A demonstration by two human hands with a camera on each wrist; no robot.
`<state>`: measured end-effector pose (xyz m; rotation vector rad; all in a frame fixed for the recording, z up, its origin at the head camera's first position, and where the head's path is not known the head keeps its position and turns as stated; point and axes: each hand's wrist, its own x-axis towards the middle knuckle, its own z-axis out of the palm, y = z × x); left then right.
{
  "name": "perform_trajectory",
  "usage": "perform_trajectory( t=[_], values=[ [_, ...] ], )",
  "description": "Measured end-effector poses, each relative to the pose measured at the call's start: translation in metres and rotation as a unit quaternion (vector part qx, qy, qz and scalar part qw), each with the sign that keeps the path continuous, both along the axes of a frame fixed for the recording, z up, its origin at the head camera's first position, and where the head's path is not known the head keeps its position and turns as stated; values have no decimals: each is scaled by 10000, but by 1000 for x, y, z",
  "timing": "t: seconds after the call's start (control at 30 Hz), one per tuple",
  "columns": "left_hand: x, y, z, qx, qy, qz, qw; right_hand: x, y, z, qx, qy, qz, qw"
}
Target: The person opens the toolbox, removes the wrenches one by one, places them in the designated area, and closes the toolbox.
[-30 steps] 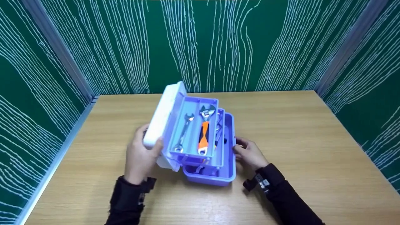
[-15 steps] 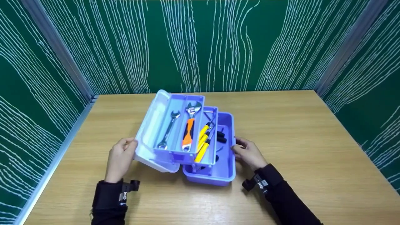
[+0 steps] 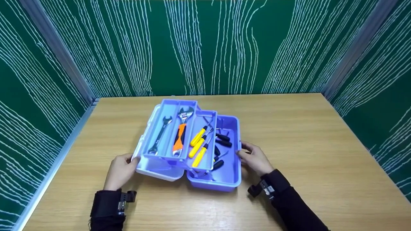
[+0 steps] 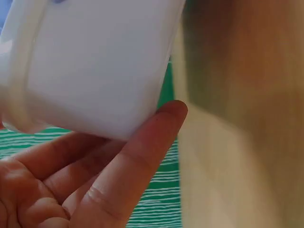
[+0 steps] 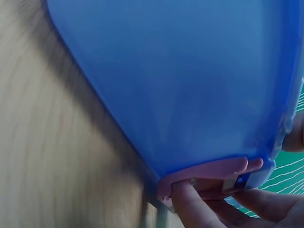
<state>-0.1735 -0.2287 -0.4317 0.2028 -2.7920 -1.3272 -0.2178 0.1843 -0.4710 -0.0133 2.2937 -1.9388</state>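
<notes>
Head view: A purple toolbox [image 3: 218, 184] is seen on the tabletop [image 3: 308, 134] between two hands, its pale lid [image 3: 163, 172] pinched by the left hand [image 3: 119, 170], its side wall gripped by the right hand [image 3: 257, 159]. Nearer the left hand, a wrench [image 3: 160, 136] and an orange-handled adjustable wrench [image 3: 179, 136] are carried in the upper tray [image 3: 168, 109]; black-handled tools [image 3: 223, 143] are seen inside the base, beside the right hand.

Left wrist view: The lid's corner is caught between thumb and fingers; whether the tabletop is touched by it cannot be told.

Right wrist view: A pink latch [image 5: 209, 172] is clasped by bent fingers. The plastic is judged light, stiff and slightly slippery, best held by the lid's rim, with the base steadied at the latch.
</notes>
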Motion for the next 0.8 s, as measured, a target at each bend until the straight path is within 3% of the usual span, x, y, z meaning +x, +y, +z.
perform_trajectory(
  t=[0.3, 0.8],
  values=[
    [-5, 2, -23, -294, -200, -308, 9989, -1, -1, 0, 130, 43, -105, 9999],
    [-2, 3, -25, -420, -243, -355, 9982, -1, -3, 1, 372, 102, -105, 9992]
  ],
)
